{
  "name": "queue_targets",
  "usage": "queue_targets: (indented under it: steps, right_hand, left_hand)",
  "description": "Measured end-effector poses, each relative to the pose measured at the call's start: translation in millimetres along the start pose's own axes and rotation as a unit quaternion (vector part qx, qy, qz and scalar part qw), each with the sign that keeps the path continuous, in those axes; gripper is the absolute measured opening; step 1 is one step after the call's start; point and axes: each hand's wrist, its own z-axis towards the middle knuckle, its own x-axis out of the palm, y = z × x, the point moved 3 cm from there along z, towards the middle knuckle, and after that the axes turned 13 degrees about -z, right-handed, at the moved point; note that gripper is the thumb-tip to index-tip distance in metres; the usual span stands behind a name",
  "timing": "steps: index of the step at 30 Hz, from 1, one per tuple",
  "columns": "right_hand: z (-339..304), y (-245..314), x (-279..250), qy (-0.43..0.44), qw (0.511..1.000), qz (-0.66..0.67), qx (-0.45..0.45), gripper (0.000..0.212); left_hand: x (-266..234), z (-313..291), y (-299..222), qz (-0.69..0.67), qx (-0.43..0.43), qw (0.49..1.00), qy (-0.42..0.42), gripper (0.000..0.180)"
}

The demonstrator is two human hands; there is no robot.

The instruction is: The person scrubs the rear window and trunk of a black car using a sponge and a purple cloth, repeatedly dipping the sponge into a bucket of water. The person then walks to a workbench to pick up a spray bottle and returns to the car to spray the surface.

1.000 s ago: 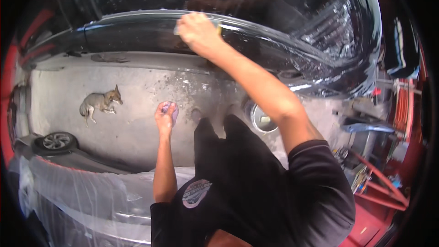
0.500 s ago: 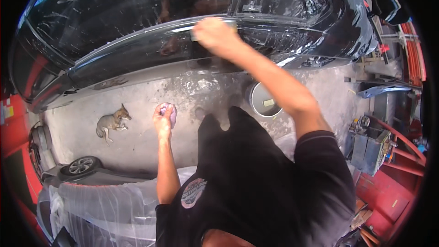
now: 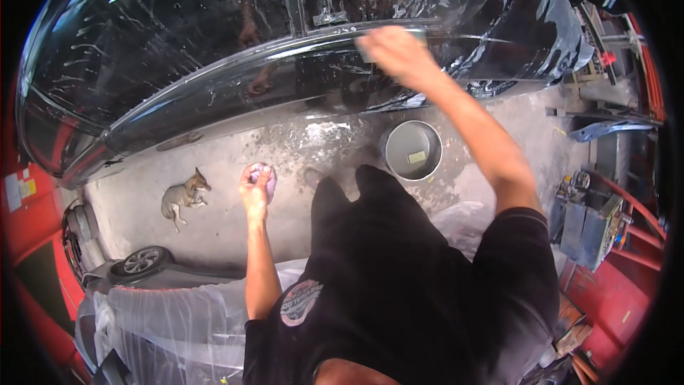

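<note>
A black car [image 3: 235, 100] with wet, whitish streaks stretches across the far side. My right hand [image 3: 399, 55] is closed and pressed to the car's side just below the window line. A thin, pale greenish pad [image 3: 419, 34] shows at its edges, blurred by motion. Lower and to the left, my left hand [image 3: 251, 189] is held above the floor, away from the car. Its fingers are wrapped round a crumpled, pinkish-purple cloth [image 3: 271, 184]. Whether that cloth is wet cannot be seen.
A round grey bucket [image 3: 389, 137] with a small yellowish block [image 3: 416, 157] inside stands on the wet concrete floor. On the left lies a dog [image 3: 184, 199]. Behind me a second car is under plastic sheeting [image 3: 171, 321]. Metal equipment [image 3: 588, 232] stands at the right.
My right hand has slid to the right along the car's side with the pad. The left hand stays nearly where it was, still round the cloth. The whole view has shifted slightly.
</note>
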Motion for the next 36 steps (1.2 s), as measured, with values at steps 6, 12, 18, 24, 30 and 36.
queue_targets:
  steps: [6, 12, 18, 24, 30, 36]
  right_hand:
    - [-35.3, -19.7, -21.6, 0.042, 0.99, -0.047, 0.13, 0.032]
    - [-55.9, -47.5, -42.6, 0.064, 0.995, -0.051, 0.062, 0.046]
    - [-33.2, -19.4, -23.5, 0.016, 0.99, -0.05, 0.13, 0.031]
    - [-43.7, 5.2, -47.8, 0.037, 0.977, 0.137, 0.16, 0.036]
    - [-23.4, 81.1, -51.1, 0.081, 0.948, 0.218, 0.218, 0.043]
    - [-16.9, 104.4, -59.7, 0.106, 0.916, 0.326, 0.206, 0.056]
  left_hand:
    - [16.0, -5.0, 5.3, -0.008, -0.035, 0.999, -0.022, 0.022]
    - [101.1, -7.1, -16.9, 0.024, -0.015, 0.997, 0.078, 0.023]
    - [145.2, -14.7, -25.3, 0.038, 0.025, 0.992, 0.12, 0.027]
    - [199.5, -31.0, -46.6, 0.059, 0.11, 0.967, 0.22, 0.035]
    - [247.0, -58.5, -71.5, -0.174, -0.012, 0.938, 0.3, 0.032]
    - [221.4, -66.9, -83.2, -0.265, -0.027, 0.931, 0.25, 0.036]
